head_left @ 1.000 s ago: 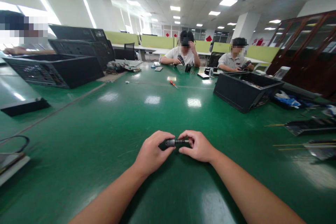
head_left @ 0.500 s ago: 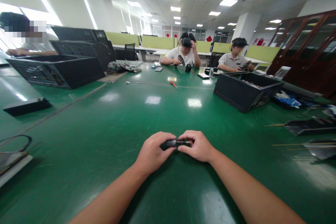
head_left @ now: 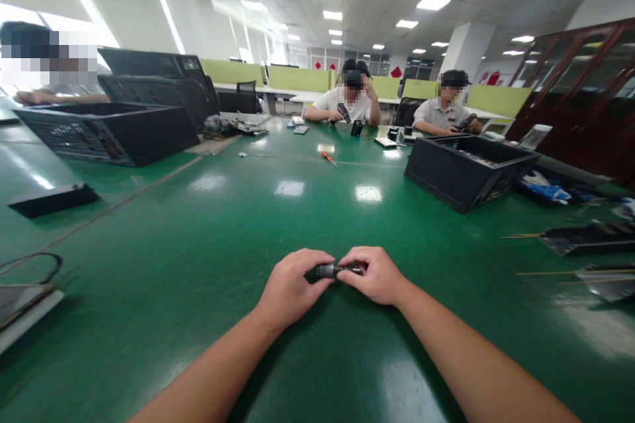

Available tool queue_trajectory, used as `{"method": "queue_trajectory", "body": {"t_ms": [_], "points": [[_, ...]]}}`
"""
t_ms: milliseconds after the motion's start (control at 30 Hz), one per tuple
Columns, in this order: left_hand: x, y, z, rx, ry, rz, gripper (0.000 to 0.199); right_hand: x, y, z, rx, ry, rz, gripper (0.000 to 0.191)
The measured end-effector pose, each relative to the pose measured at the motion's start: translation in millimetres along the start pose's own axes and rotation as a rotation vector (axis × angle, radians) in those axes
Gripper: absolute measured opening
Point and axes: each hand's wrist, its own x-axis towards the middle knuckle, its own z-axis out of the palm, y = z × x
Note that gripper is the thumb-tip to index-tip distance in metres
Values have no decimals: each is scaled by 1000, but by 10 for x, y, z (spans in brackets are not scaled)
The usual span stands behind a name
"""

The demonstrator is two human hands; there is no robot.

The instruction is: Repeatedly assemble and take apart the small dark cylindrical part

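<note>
A black electric screwdriver (head_left: pixel 326 270) with a grey collar lies sideways between my two hands, just above the green table (head_left: pixel 198 251) or resting on it; I cannot tell which. My left hand (head_left: pixel 290 284) is closed round its thicker body, most of which the palm hides. With thumb and fingers, my right hand (head_left: pixel 373 274) pinches the narrow front end, where a dark shaft runs to a metallic tip. The fingertips of both hands nearly meet over the tool.
Black computer cases stand at the left (head_left: pixel 163 135) and right (head_left: pixel 456 178). An orange screwdriver (head_left: pixel 327 158) lies farther back. Dark metal parts (head_left: pixel 590 238) sit at the right edge, a flat panel (head_left: pixel 54 199) at the left. Co-workers sit across the table, two holding black power tools.
My right thumb and fingers have shifted slightly around the screwdriver's front end. Both hands otherwise stay in place, and the whole view has shifted very slightly.
</note>
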Motion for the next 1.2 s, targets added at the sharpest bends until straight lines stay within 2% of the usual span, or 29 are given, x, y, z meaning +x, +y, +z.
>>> {"method": "queue_trajectory", "body": {"t_ms": [1200], "points": [[12,-4,-33,9,31,-24,21,2,-15,-26,10,51,53,11]]}}
